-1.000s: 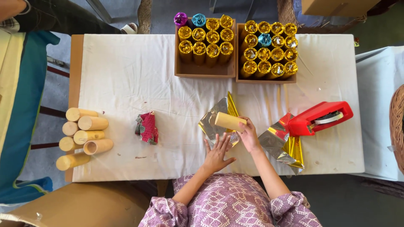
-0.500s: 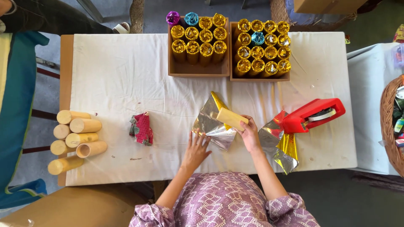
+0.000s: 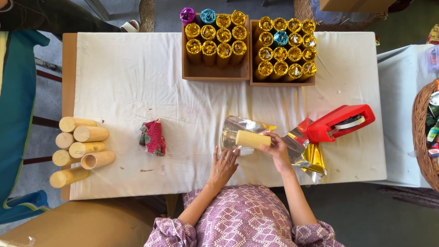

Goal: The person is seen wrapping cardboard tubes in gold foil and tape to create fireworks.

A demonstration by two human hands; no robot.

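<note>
Six bare cardboard tubes (image 3: pixel 80 151) lie stacked far left of the hands; two wooden trays (image 3: pixel 215 73) of foil-capped tubes stand beyond them. The right hand (image 3: pixel 277 151) grips one plain yellowish tube (image 3: pixel 253 138) over a crinkled silver foil sheet (image 3: pixel 235 130). The left hand (image 3: pixel 224 163) lies open, fingers spread, pressing the foil's near edge on the desk (image 3: pixel 137 82).

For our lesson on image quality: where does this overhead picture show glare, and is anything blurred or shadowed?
Head view: glare on the silver foil sheet beneath the plain tube, and on the foil-wrapped tubes in the boxes; tabletop things look sharp; both hands cast only faint shadows on the white cloth.
</note>
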